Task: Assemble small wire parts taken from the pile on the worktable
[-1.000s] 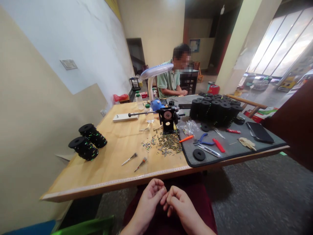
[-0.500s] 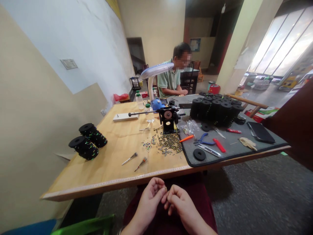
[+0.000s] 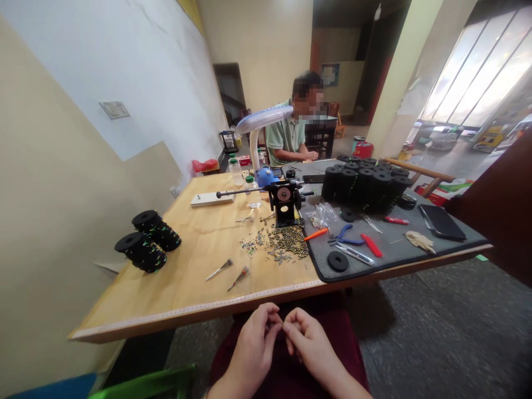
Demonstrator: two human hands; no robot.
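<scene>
My left hand (image 3: 260,338) and my right hand (image 3: 305,341) meet over my lap, just off the table's front edge. Thumb and fingers of each are pinched together, their tips touching or nearly so. Whatever lies between them is too small or hidden to make out. Beyond them on the wooden table (image 3: 178,271) lie a pile of small brass-coloured metal pieces (image 3: 286,241) and a scatter of tiny coloured bits (image 3: 250,245). Two thin brush-like tools, one with a dark end (image 3: 219,269) and one with an orange band (image 3: 238,278), rest nearer to me.
A black winding device with a dial (image 3: 284,202) stands mid-table, its rod pointing left. Behind it is a lamp (image 3: 266,119). Black spools stand left (image 3: 145,252) and right (image 3: 366,185). Blue pliers (image 3: 349,237) lie on the grey mat (image 3: 390,249). A person (image 3: 286,133) sits opposite.
Both hands have shifted slightly, and their fingertips have come closer together. The whole view has moved a little; the things on the table lie as before.
</scene>
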